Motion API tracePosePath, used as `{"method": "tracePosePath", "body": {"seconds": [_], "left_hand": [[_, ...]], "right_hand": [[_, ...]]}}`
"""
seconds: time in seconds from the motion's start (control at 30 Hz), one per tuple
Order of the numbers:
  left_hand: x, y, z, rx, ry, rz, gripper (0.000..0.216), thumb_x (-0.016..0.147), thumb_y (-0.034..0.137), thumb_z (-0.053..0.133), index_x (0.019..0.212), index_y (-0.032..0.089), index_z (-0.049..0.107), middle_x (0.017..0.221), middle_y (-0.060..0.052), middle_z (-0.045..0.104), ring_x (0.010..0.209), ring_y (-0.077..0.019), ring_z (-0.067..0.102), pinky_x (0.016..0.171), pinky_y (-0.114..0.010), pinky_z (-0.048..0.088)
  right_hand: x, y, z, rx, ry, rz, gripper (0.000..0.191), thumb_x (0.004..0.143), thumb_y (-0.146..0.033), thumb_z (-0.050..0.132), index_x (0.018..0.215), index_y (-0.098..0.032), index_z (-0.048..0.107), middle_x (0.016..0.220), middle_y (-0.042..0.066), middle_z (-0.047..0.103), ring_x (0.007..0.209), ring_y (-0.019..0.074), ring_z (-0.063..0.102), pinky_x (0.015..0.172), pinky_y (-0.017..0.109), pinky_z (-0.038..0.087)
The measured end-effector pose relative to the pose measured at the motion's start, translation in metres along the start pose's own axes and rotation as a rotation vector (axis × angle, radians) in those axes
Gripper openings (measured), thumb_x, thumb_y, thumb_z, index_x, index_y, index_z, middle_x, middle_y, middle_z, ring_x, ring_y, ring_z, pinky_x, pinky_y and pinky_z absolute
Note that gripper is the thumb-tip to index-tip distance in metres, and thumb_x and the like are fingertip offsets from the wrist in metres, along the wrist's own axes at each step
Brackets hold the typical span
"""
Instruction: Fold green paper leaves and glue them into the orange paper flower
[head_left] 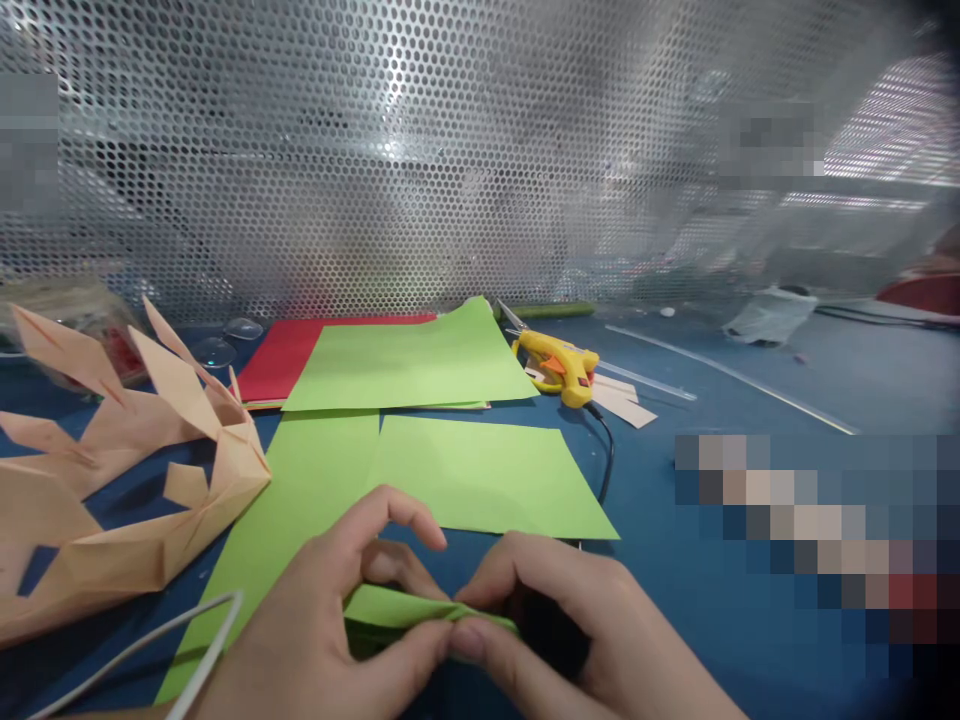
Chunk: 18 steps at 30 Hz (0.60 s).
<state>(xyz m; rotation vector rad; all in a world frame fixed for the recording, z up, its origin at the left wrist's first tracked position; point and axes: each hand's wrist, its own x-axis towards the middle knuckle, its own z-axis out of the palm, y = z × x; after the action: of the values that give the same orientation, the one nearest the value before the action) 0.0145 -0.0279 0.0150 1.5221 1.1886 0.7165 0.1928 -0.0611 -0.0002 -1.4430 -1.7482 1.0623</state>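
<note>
My left hand (330, 620) and my right hand (570, 630) meet at the bottom middle, both pinching a small folded green paper piece (405, 608) between thumbs and fingers. It is held just above the blue table (712, 400). Under and beyond the hands lie flat green paper sheets (480, 470), with one long green sheet (300, 500) running towards my left hand.
A large folded peach paper shape (127, 480) fills the left side. Further back lie another green sheet (412, 360) over a red sheet (281, 355). A yellow glue gun (559, 365) with a black cord rests behind. A white cable (150, 640) crosses bottom left. A perforated metal screen (450, 150) walls the back.
</note>
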Motion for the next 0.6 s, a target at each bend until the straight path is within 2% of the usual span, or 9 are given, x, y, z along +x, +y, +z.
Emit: {"method": "tracePosePath", "body": {"seconds": [0.1,0.27,0.43,0.6], "left_hand": [[0.0024,0.0008,-0.0028,-0.026,0.007,-0.066,0.031,0.064,0.027,0.068,0.094,0.029,0.062,0.065,0.011,0.071,0.065,-0.0166,0.067,0.066,-0.024,0.05],[0.0064,0.0006,-0.0059,-0.111,-0.012,-0.135,0.04,0.064,0.032,0.078,0.103,0.027,0.069,0.065,0.009,0.07,0.064,-0.0165,0.068,0.065,-0.025,0.051],[0.0037,-0.0024,-0.0024,-0.138,0.032,-0.096,0.042,0.069,0.035,0.074,0.11,0.027,0.067,0.059,0.01,0.069,0.059,-0.0151,0.067,0.065,-0.024,0.053],[-0.0016,-0.0017,0.0026,-0.063,0.15,-0.023,0.046,0.066,0.033,0.072,0.111,0.03,0.065,0.058,0.011,0.07,0.059,-0.0149,0.067,0.06,-0.022,0.052]], "right_hand": [[0.0011,0.0003,-0.0012,-0.009,0.035,0.009,0.021,0.093,-0.033,0.057,0.076,-0.024,0.064,0.072,0.0,0.07,0.067,0.0158,0.062,0.061,0.024,0.047],[0.0003,0.0012,-0.0011,0.179,0.013,0.052,0.018,0.09,-0.032,0.061,0.074,-0.023,0.062,0.073,-0.001,0.071,0.068,0.0144,0.06,0.063,0.023,0.045],[0.0029,0.0003,0.0015,0.197,-0.013,0.127,0.02,0.088,-0.036,0.063,0.074,-0.022,0.063,0.065,-0.003,0.061,0.06,0.0124,0.047,0.056,0.023,0.037],[0.0036,-0.0021,0.0002,0.177,-0.006,0.111,0.02,0.086,-0.035,0.064,0.071,-0.022,0.06,0.066,-0.002,0.06,0.063,0.0136,0.051,0.058,0.024,0.039]]}}
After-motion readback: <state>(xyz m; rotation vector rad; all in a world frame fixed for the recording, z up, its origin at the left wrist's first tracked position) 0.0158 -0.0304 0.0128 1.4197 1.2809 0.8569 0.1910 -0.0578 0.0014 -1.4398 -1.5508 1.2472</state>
